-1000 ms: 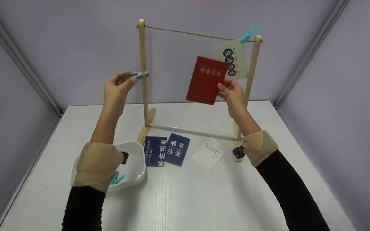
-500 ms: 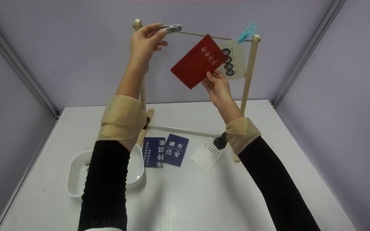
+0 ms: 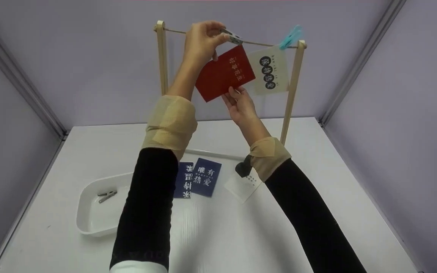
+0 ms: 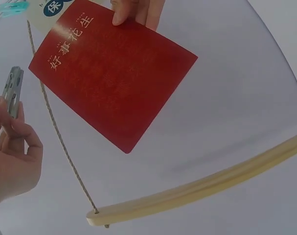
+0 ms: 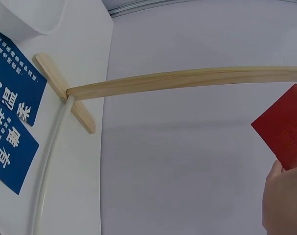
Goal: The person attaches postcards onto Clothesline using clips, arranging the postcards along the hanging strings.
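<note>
A red card (image 3: 222, 74) with pale lettering is tilted just below the twine line (image 3: 258, 43). My right hand (image 3: 243, 108) pinches its lower edge, thumb in front. Up at the line, my left hand (image 3: 203, 41) pinches a grey clothespin (image 3: 233, 36) by its handle end, close to the card's top corner. In the left wrist view the clothespin (image 4: 12, 90) looks apart from the card (image 4: 114, 73), on the other side of the twine. A cream card (image 3: 269, 70) hangs at the right from a turquoise clothespin (image 3: 291, 37).
The twine runs between two wooden posts (image 3: 294, 87). On the white table lie two blue cards (image 3: 206, 177) and a white card (image 3: 241, 186), partly behind the right wrist camera. A white basin (image 3: 89, 206) holds a grey clothespin (image 3: 107, 195); my left arm covers part of the basin.
My left hand has risen and moved right to the line with the grey clothespin. My right hand has brought the red card left and up, turning it to a slant, away from the cream card.
</note>
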Motion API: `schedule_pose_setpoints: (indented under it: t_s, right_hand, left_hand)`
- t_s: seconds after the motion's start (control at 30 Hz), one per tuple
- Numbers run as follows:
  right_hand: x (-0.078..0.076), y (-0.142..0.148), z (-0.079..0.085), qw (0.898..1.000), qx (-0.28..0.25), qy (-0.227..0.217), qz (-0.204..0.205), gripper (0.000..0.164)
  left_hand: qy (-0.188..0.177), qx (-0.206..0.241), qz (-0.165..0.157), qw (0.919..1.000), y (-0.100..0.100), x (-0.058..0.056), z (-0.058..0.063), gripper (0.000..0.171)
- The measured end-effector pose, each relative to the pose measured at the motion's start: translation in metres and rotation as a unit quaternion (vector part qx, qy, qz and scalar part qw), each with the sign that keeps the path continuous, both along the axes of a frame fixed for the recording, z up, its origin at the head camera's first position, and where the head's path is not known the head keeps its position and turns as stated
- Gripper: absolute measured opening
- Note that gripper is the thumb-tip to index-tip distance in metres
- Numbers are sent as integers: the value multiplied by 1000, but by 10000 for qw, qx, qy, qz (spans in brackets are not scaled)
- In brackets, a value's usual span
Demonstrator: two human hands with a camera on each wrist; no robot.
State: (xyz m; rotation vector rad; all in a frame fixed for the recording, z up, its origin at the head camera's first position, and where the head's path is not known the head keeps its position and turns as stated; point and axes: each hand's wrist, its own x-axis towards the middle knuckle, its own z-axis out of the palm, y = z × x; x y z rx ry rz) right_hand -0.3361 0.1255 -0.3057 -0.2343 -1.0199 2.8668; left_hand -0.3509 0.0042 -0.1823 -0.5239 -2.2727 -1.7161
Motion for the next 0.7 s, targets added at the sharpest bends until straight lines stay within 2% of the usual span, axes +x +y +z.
schedule_pose_setpoints:
  t_s: [0.1,0.33,0.57,0.7]
  right_hand:
    - [1,0,-1,9999,-135,-16,55,35]
    - [3,-1,5,9992,-375,18,154,38]
    - [1,-4,10,9995,-292,49,103,38]
    - [0,-6,8,9996,-280,-29,92,39]
  left_hand:
    - [87,-346,96,9993,2,-1,-1,29]
    - [324,-819,238,9958,5,2,2,28]
    - [502,-1419,538,9871,9,2,8,29]
    - [672,-1729,787,9795,13,0,8,29]
